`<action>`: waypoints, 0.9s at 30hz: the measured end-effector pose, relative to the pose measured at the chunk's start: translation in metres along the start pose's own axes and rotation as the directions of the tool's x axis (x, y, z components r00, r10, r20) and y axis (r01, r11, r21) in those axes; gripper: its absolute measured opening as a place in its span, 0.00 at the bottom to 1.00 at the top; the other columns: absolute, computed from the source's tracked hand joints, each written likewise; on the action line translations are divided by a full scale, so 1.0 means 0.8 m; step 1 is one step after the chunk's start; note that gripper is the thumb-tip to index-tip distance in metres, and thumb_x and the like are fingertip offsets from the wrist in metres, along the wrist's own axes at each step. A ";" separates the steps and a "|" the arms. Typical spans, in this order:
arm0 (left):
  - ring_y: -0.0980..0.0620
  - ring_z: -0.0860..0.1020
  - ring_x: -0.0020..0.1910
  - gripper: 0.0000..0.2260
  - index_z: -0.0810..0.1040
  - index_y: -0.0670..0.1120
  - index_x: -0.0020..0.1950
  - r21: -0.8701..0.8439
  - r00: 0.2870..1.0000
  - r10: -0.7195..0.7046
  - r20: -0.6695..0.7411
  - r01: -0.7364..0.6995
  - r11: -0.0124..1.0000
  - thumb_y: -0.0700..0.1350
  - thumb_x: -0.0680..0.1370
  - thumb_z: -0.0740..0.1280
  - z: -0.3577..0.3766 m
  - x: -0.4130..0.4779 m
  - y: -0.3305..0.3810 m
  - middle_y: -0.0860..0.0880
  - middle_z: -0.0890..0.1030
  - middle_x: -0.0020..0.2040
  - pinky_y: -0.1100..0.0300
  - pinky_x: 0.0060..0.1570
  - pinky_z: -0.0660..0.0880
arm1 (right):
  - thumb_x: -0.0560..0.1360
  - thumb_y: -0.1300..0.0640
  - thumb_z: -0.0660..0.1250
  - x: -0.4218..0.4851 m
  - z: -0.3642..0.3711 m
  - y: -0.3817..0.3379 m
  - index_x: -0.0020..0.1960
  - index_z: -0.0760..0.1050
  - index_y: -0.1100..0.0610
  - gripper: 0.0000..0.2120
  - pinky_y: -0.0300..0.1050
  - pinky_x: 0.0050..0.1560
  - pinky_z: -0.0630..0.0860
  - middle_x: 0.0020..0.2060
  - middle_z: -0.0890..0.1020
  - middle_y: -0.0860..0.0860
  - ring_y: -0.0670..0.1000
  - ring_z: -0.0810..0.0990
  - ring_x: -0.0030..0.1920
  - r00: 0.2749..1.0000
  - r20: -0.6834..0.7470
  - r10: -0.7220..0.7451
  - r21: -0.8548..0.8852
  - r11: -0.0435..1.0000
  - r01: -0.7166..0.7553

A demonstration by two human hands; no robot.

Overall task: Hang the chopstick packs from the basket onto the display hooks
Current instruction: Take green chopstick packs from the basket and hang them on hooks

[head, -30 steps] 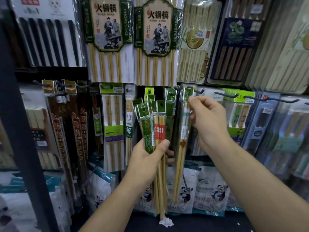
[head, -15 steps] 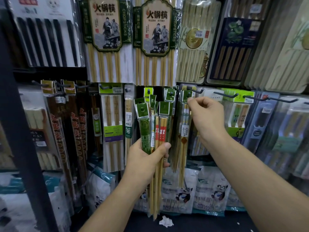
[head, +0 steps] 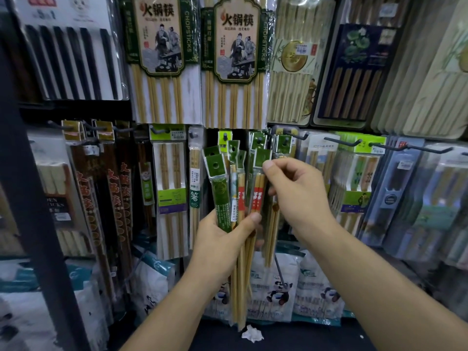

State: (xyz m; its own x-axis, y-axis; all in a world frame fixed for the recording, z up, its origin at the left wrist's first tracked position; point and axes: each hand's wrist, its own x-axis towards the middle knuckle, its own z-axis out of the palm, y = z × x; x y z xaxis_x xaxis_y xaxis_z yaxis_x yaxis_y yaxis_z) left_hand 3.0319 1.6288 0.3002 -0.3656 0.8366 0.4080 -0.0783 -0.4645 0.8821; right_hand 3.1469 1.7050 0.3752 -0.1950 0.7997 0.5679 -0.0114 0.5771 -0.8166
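Note:
My left hand (head: 222, 239) grips a bundle of several slim chopstick packs (head: 238, 198) with green header cards, held upright in front of the display. My right hand (head: 296, 196) pinches the green header of the rightmost pack in the bundle (head: 262, 158) between thumb and fingers. Just behind, similar green-topped packs hang on a display hook (head: 283, 141), and another hangs on a hook (head: 225, 138) to the left. No basket is in view.
Large chopstick packs (head: 235, 59) hang in the row above. Empty-tipped hooks (head: 342, 142) stick out to the right over other packs. Dark packs (head: 119, 198) hang at left beside a black upright post (head: 30, 198). Panda-printed bags (head: 276, 292) stand on the shelf below.
My right hand has let go of the pack on the hook and come down and left to the top of a pack in the bundle. My left hand stays about where it was.

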 end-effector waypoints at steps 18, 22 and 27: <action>0.55 0.74 0.30 0.33 0.62 0.59 0.75 -0.013 0.990 -0.141 0.031 0.141 0.990 0.60 0.74 0.73 -0.012 0.006 -0.019 0.52 0.76 0.32 0.62 0.28 0.72 | 0.79 0.57 0.67 0.051 -0.016 0.012 0.39 0.76 0.66 0.15 0.26 0.36 0.71 0.31 0.74 0.51 0.42 0.74 0.33 0.971 -0.222 0.089 -0.025 0.995 -0.097; 0.52 0.74 0.31 0.27 0.62 0.45 0.76 -0.126 0.988 -0.142 0.055 0.148 0.981 0.49 0.81 0.69 -0.013 0.008 -0.017 0.48 0.77 0.36 0.61 0.28 0.72 | 0.78 0.52 0.71 0.041 -0.017 0.016 0.42 0.77 0.58 0.11 0.25 0.30 0.69 0.31 0.75 0.46 0.37 0.72 0.28 0.957 -0.278 0.078 -0.048 0.994 -0.095; 0.51 0.81 0.36 0.16 0.76 0.46 0.59 -0.097 0.993 -0.052 0.104 0.063 0.993 0.53 0.77 0.70 -0.003 0.003 -0.007 0.48 0.83 0.42 0.59 0.33 0.78 | 0.79 0.51 0.69 0.013 -0.006 0.007 0.40 0.81 0.53 0.11 0.31 0.34 0.74 0.30 0.79 0.47 0.40 0.75 0.31 0.996 -0.073 0.050 -0.001 0.999 -0.050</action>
State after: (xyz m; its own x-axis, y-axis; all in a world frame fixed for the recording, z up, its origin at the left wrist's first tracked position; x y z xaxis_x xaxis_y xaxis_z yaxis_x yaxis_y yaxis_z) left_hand 3.0290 1.6325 0.2959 -0.2625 0.8854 0.3835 -0.1911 -0.4373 0.8788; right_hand 3.1497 1.7172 0.3772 -0.1235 0.8375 0.5323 -0.0004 0.5363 -0.8440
